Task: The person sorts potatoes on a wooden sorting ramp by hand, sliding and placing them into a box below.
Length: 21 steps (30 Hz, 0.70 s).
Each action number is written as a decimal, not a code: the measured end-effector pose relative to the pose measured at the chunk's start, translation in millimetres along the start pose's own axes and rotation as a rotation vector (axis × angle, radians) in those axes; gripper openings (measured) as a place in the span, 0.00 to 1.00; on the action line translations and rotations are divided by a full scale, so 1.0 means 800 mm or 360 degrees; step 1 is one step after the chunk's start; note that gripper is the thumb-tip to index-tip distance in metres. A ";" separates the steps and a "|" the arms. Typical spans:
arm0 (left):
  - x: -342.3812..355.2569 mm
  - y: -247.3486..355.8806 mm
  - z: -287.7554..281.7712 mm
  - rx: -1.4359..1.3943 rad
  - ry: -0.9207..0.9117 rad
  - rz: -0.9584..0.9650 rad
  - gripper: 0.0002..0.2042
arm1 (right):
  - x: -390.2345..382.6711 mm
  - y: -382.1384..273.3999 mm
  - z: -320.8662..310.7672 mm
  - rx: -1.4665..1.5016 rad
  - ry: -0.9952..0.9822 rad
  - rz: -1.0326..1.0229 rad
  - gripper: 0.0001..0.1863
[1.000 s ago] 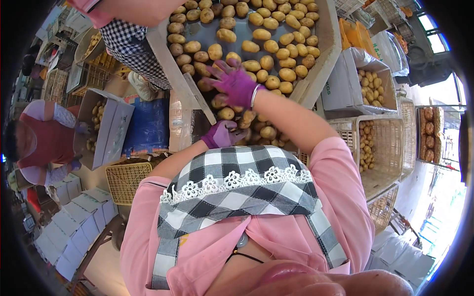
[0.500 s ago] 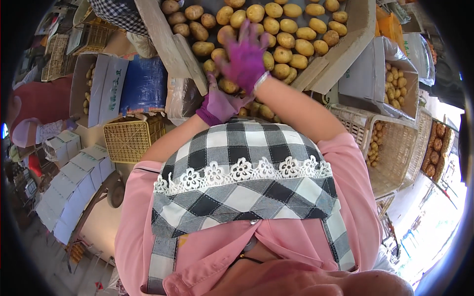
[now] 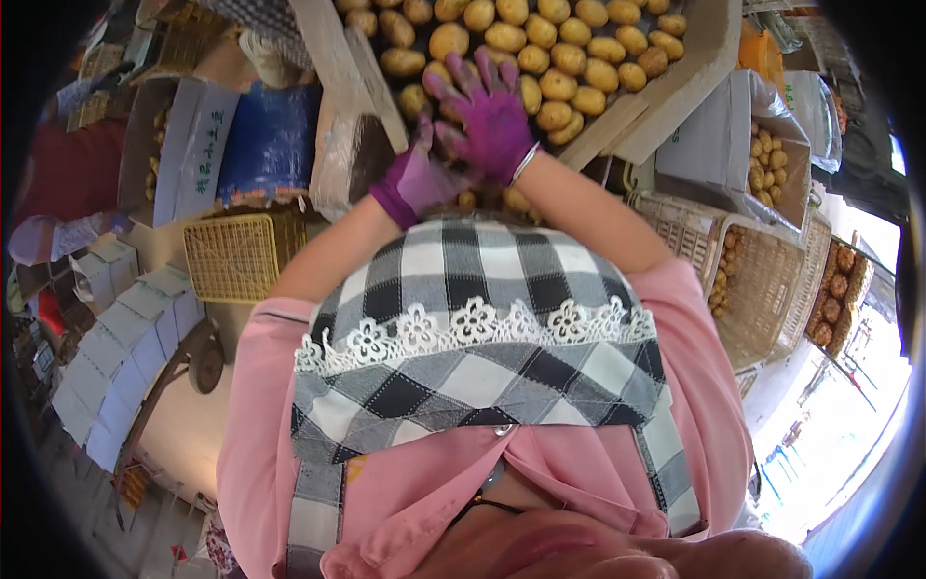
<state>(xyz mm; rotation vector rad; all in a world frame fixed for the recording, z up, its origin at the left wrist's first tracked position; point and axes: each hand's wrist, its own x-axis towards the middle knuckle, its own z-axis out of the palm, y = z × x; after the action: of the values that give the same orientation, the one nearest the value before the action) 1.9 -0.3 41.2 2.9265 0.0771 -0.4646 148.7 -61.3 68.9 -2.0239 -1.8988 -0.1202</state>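
Note:
Yellow potatoes (image 3: 569, 60) lie spread in a tray with wooden side walls (image 3: 666, 116) that narrow toward me. My right hand (image 3: 492, 125), in a purple glove, lies over the potatoes at the tray's narrow near end, fingers open and apart. Close beside it is my left hand (image 3: 415, 179), in a paler purple glove, at the left wall's near end. One left finger points up along the tray; the others are partly hidden by the right hand. Below the hands, a few more potatoes (image 3: 517, 200) show just past my checked apron (image 3: 473, 280).
On the left stand an open carton (image 3: 198, 150), a blue-wrapped stack (image 3: 270, 140), a yellow plastic crate (image 3: 231, 259) and a row of white boxes (image 3: 121, 343). A potato carton (image 3: 709, 145) and a wicker-like basket (image 3: 762, 309) stand on the right. Another person's sleeve (image 3: 72, 174) shows far left.
My right hand has drawn back toward me, closer to my left hand. Potatoes that lay between the hands no longer show. The whole view has shifted slightly.

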 end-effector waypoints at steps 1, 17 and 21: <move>-0.007 -0.019 0.024 -0.0577 0.0073 0.0003 0.27 | 0.000 0.002 0.002 0.0009 0.0067 -0.0045 0.31; -0.084 -0.044 0.059 -0.3542 0.0255 -0.0728 0.18 | 0.007 -0.015 -0.015 -0.0003 -0.0745 0.0246 0.29; -0.057 -0.034 0.054 -0.3683 0.0194 -0.0818 0.15 | 0.084 0.006 -0.052 0.0189 0.0034 0.0404 0.12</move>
<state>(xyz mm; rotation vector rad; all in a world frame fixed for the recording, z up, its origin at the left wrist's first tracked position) -56.8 17.7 10.7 0.6036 0.7321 -0.0127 167.0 -11.1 127.4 -2.1507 -1.5799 0.0353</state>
